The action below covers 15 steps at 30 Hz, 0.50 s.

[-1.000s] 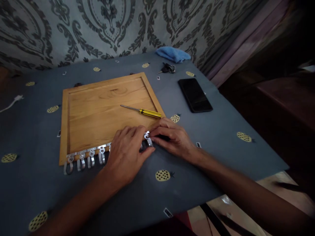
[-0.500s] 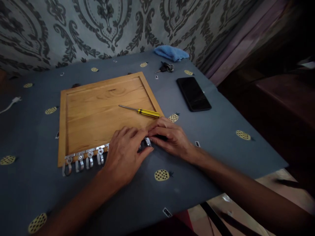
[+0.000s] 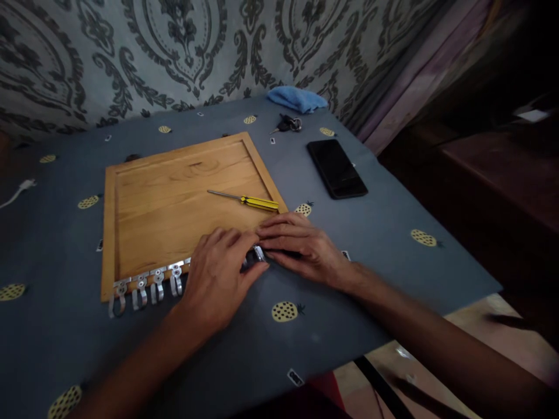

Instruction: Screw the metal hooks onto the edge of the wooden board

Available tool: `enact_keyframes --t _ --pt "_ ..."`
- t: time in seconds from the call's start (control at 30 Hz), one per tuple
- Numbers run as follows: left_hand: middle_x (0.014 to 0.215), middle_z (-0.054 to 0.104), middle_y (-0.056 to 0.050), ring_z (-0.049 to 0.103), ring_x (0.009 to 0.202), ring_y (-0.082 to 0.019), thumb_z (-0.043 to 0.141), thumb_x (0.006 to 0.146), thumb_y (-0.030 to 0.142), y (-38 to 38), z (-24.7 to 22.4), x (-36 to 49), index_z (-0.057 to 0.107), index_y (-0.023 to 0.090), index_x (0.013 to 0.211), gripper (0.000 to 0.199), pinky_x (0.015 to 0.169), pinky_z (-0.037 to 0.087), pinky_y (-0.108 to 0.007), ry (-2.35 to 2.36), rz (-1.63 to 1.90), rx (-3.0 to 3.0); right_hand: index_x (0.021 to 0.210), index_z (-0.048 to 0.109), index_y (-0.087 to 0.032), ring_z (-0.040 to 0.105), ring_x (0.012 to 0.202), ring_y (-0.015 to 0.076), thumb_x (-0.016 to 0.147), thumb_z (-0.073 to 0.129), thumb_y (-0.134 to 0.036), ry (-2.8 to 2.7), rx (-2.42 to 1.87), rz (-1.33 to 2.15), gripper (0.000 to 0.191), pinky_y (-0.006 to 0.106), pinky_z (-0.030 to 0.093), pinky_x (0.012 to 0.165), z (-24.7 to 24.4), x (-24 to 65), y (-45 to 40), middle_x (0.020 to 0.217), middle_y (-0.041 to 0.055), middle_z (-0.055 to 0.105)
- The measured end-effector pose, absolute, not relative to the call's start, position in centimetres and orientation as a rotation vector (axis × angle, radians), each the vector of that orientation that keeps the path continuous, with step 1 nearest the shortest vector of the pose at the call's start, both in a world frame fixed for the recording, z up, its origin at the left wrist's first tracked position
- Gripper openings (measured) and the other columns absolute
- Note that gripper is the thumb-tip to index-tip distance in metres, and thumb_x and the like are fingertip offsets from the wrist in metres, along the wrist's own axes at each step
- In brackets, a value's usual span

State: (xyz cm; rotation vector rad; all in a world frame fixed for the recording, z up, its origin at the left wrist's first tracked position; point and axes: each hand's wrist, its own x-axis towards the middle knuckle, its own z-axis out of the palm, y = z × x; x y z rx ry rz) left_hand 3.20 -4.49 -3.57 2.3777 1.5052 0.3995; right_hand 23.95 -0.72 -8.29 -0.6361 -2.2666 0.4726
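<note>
A wooden board (image 3: pixel 187 203) with a raised frame lies on the table. Along its near edge runs a metal rail with hooks (image 3: pixel 158 283), several of them showing at the left. My left hand (image 3: pixel 218 273) covers the middle of the rail, its fingers curled over it and its thumb below. At the right end, my right hand (image 3: pixel 305 247) has its fingers pressed together against the rail, beside a shiny hook (image 3: pixel 259 253) between the two hands. A yellow-handled screwdriver (image 3: pixel 258 203) rests on the board, its tip pointing left.
The table has a grey pineapple-print cover (image 3: pixel 340 326). A black phone (image 3: pixel 337 169) lies right of the board, with keys (image 3: pixel 288 123) and a blue cloth (image 3: pixel 297 99) behind it. A white cable (image 3: pixel 20 191) is at the far left.
The camera view has shifted slightly. The fingers of my right hand have straightened a little at the rail's right end; my left hand keeps its place on the rail.
</note>
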Motion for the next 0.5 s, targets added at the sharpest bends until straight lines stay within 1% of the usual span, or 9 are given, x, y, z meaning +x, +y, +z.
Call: enact_keyframes --t 0.23,0.33,0.5 --pt "0.104 0.071 -0.004 0.063 0.099 -0.03 0.071 0.088 0.031 -4.5 -3.34 3.22 0.065 0.022 0.104 0.019 0.083 0.048 -0.045 1.518 0.375 2.364 0.111 0.071 -0.019 0.061 0.121 0.0239 0.097 0.061 -0.021 -2.349 -0.625 0.406 0.017 0.048 0.049 0.099 -8.66 24.05 -0.73 0.116 0.0078 0.075" --pt "0.105 0.071 -0.004 0.063 0.101 -0.029 0.071 0.088 0.03 -4.52 -3.38 3.23 0.064 0.022 0.104 0.019 0.084 0.048 -0.045 1.518 0.374 2.354 0.112 0.071 -0.019 0.062 0.119 0.024 0.098 0.059 -0.02 -2.374 -0.628 0.39 0.018 0.049 0.048 0.099 -8.57 24.06 -0.77 0.115 0.0076 0.075" --pt "0.105 0.071 -0.004 0.062 0.101 -0.028 0.07 0.089 0.031 -4.49 -3.52 3.12 0.064 0.023 0.105 0.019 0.085 0.048 -0.043 1.516 0.377 2.359 0.109 0.071 -0.019 0.063 0.115 0.023 0.098 0.058 -0.018 -2.388 -0.611 0.368 0.017 0.047 0.047 0.098 -8.42 24.0 -0.83 0.116 0.0062 0.075"
